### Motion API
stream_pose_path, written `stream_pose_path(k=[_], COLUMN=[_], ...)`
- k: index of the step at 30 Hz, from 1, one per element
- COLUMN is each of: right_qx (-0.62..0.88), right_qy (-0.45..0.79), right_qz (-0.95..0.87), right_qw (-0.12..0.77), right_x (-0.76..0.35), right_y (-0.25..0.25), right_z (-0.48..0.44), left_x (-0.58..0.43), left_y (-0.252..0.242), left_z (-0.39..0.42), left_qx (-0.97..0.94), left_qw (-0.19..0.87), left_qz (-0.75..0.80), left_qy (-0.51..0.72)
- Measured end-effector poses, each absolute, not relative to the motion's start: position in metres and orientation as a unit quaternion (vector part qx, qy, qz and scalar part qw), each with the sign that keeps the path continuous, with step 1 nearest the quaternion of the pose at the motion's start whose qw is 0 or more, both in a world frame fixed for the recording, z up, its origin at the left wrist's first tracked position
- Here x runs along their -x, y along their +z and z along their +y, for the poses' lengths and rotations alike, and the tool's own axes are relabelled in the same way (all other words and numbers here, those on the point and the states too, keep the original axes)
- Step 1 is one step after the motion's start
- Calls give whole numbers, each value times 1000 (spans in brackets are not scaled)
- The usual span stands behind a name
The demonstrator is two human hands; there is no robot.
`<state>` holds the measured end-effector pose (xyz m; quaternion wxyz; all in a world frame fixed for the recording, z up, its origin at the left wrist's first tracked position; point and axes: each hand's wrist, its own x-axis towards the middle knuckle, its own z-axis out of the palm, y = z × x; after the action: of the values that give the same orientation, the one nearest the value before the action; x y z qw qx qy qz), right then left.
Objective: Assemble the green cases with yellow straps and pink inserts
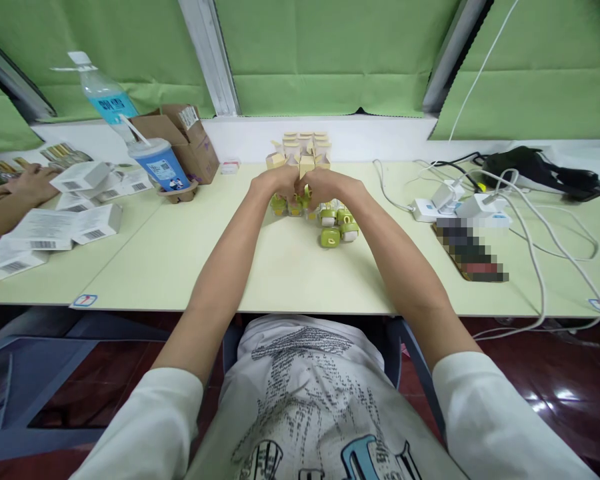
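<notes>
My left hand (pixel 284 181) and my right hand (pixel 325 185) meet at the middle of the table, fingers curled inward and almost touching. What they pinch is largely hidden by the fingers. A small cream box (pixel 307 164) with raised flaps shows just behind and between them. A green piece (pixel 306 196) sits at the fingertips, though I cannot tell which hand touches it. Several small cream boxes (pixel 307 139) with open flaps stand in rows behind. Small green-and-white containers (pixel 329 217) cluster by my right wrist, a green one (pixel 330 237) closest to me. More green-topped ones (pixel 279 205) lie under my left hand.
At left are a brown carton (pixel 200 150), a blue cup (pixel 163 167), a tilted bottle (pixel 107 100), white boxes (pixel 45 228) and another person's hands (pixel 33 183). A power strip (pixel 425 210), white cables (pixel 530 247), a blurred phone (pixel 467 250) and a black bag (pixel 535 170) occupy the right.
</notes>
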<state>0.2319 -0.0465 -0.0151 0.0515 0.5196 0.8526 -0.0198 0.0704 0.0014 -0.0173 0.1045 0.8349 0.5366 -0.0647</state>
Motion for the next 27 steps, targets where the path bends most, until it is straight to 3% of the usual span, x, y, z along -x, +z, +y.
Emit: stream_pose_path(k=[27], right_qx=[-530], right_qy=[-26], right_qz=[845], right_qw=[66], right_x=[-234], right_y=[-25], right_z=[-39], left_x=[-71], left_y=[-16], left_z=[1], left_qx=[-828], left_qw=[105], left_qz=[545], left_qy=[-74])
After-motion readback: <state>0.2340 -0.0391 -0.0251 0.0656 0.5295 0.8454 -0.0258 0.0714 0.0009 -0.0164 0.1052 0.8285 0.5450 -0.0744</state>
